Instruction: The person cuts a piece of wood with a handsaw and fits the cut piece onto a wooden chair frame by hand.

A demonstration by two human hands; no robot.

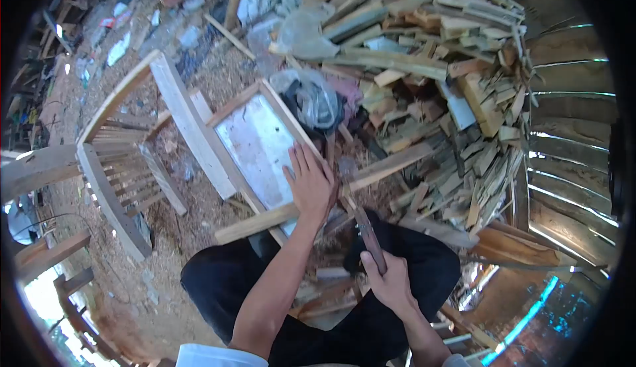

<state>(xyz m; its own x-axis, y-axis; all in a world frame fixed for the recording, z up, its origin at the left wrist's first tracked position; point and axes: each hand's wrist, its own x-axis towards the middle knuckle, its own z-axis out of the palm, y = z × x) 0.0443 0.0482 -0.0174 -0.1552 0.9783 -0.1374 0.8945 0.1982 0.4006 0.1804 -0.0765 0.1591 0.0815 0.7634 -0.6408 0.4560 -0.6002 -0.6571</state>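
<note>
1. Our left hand (311, 185) lies on the right edge of the framed panel (248, 135), its grip flat and open, fingers extended; the palm is hidden.
2. Below and right of the framed panel, our right hand (389, 282) has its grip wrapped around a dark tool (370, 234) (the far end is hard to make out).
3. A wooden bar (258, 223) crosses the framed panel's lower end, partly covered by our left hand.

Woodworking shop, rough: big offcut heap (478, 102) beside gappy plank wall (570, 116); bare-timber slatted frame (189, 128); earthen-looking floor (132, 287) littered with wood debris.
</note>
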